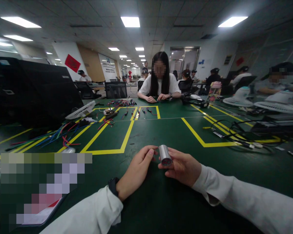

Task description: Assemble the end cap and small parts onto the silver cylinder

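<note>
A short silver metal cylinder (pixel 164 154) is in my right hand (pixel 182 165), tilted so that its near end faces me. Reddish detail shows inside that end, too small to make out. My right thumb and fingers close on it from the right side. Just left of the cylinder is my left hand (pixel 139 165), its thumb lying against the curled fingers. Its fingertips come close to the cylinder's left side; whether they touch is unclear. Anything between those fingers is hidden. A dark band (pixel 113 186) circles the left wrist.
Yellow tape (pixel 104 152) marks areas on the green table (pixel 158 133). Loose wires (pixel 48 136) and a small motor-like part (pixel 109 111) lie left. Black cables (pixel 231 130) spread right. Opposite sits a person (pixel 158 78), hands on the table. A phone-like device (pixel 39 217) lies near left.
</note>
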The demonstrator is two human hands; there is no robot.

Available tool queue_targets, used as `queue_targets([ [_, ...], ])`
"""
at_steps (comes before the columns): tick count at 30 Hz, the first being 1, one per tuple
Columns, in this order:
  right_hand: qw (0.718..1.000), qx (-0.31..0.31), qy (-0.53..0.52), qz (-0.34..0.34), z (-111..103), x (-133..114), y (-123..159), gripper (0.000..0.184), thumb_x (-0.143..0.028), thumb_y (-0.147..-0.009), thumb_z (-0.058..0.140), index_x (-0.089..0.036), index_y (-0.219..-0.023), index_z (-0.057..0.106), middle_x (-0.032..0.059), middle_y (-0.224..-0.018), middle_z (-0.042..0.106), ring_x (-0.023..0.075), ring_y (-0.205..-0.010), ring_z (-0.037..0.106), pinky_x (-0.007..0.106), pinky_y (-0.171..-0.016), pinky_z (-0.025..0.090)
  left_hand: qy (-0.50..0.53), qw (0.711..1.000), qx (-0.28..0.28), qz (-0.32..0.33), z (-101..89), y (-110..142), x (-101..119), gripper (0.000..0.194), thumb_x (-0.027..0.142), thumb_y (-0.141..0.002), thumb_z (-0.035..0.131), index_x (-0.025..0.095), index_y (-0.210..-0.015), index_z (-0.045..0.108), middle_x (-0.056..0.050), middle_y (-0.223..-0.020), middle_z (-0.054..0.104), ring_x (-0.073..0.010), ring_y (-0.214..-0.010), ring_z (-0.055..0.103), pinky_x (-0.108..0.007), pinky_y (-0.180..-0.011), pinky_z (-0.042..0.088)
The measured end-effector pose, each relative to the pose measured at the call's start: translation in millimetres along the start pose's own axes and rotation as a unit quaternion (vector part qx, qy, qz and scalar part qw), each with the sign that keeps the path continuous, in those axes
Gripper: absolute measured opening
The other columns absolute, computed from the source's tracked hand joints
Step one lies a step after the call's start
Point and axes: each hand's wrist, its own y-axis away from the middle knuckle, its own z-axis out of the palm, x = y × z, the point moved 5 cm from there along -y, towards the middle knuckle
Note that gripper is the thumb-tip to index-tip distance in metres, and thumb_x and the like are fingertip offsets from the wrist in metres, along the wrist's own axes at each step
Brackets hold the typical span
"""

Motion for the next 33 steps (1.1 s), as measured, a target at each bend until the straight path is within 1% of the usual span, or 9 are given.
queue_targets([
  [3,0.974,0.03,0.196,-0.115,3,-5,3,0.057,-0.024,-0.072,0.066,-0.023,-0.124,0.042,0.0071,-0.11,0.058,0.0146,-0.082,0.063,0.032,-0.07,0.053,0.007,1.0,-0.024,0.013,1.0,1,4,0.036,0.037,-0.093,0.035,0.018,-0.107,0.062,-0.006,-0.103,0.065,-0.0187,-0.092,0.059,-0.032,-0.085,0.045],
  [8,0.839,0.075,0.474,-0.257,12,-14,13,0.049,-0.016,-0.072,0.063,-0.023,-0.118,0.049,0.0062,-0.115,0.056,0.0167,-0.102,0.055,0.038,-0.094,0.043,-0.04,0.997,-0.018,0.067,0.4,4,13,0.023,0.033,-0.088,0.049,0.021,-0.097,0.066,-0.004,-0.101,0.066,-0.0183,-0.095,0.058,-0.03,-0.087,0.043],
  [11,0.789,0.086,0.542,-0.274,11,-16,14,0.049,-0.016,-0.07,0.064,-0.023,-0.116,0.05,0.0052,-0.113,0.057,0.0181,-0.107,0.052,0.039,-0.097,0.039,-0.069,0.995,-0.035,0.063,3.0,6,12,0.021,0.032,-0.086,0.052,0.022,-0.098,0.066,-0.003,-0.099,0.066,-0.0182,-0.094,0.058,-0.031,-0.086,0.043],
  [17,0.784,0.1,0.541,-0.286,12,-19,15,0.064,-0.021,-0.069,0.067,-0.021,-0.127,0.038,0.0064,-0.11,0.056,0.0172,-0.102,0.054,0.036,-0.09,0.042,-0.068,0.997,0.011,0.039,0.5,9,11,0.034,0.031,-0.082,0.057,0.023,-0.115,0.054,-0.006,-0.11,0.06,-0.0198,-0.099,0.056,-0.034,-0.088,0.043],
  [20,0.758,0.119,0.555,-0.321,21,-29,16,0.041,-0.022,-0.074,0.061,-0.021,-0.114,0.05,0.006,-0.106,0.058,0.0164,-0.098,0.054,0.032,-0.083,0.043,-0.065,0.996,0.009,0.054,1.9,9,11,0.042,0.023,-0.078,0.061,0.022,-0.118,0.049,-0.007,-0.113,0.058,-0.0201,-0.102,0.054,-0.035,-0.091,0.041],
  [24,0.734,0.128,0.589,-0.313,29,-38,9,0.011,-0.023,-0.075,0.059,-0.018,-0.085,0.062,0.0028,-0.086,0.06,0.0125,-0.082,0.055,0.028,-0.072,0.044,-0.048,0.997,-0.028,0.053,7.4,9,8,0.05,0.014,-0.072,0.064,0.021,-0.118,0.046,-0.007,-0.11,0.059,-0.0193,-0.099,0.055,-0.033,-0.089,0.043],
  [26,0.739,0.123,0.589,-0.303,30,-39,5,0.008,-0.023,-0.075,0.059,-0.017,-0.08,0.062,0.0027,-0.084,0.06,0.012,-0.081,0.055,0.026,-0.071,0.045,-0.051,0.997,-0.035,0.052,9.0,8,7,0.05,0.014,-0.071,0.065,0.021,-0.117,0.047,-0.007,-0.108,0.059,-0.0193,-0.098,0.056,-0.033,-0.088,0.044],
  [30,0.78,0.112,0.545,-0.288,24,-38,2,0.012,-0.026,-0.076,0.059,-0.017,-0.082,0.064,0.0034,-0.087,0.06,0.0119,-0.083,0.057,0.025,-0.071,0.047,-0.057,0.996,-0.044,0.048,10.1,9,7,0.046,0.016,-0.072,0.065,0.021,-0.115,0.049,-0.006,-0.106,0.059,-0.0195,-0.095,0.056,-0.034,-0.086,0.044],
  [33,0.807,0.143,0.484,-0.305,14,-49,4,0.018,-0.033,-0.077,0.06,-0.017,-0.085,0.064,0.0041,-0.09,0.061,0.0123,-0.084,0.058,0.026,-0.072,0.048,-0.061,0.996,-0.047,0.044,9.5,9,8,0.039,0.016,-0.073,0.064,0.021,-0.11,0.052,-0.004,-0.103,0.061,-0.0189,-0.094,0.056,-0.034,-0.085,0.044],
])
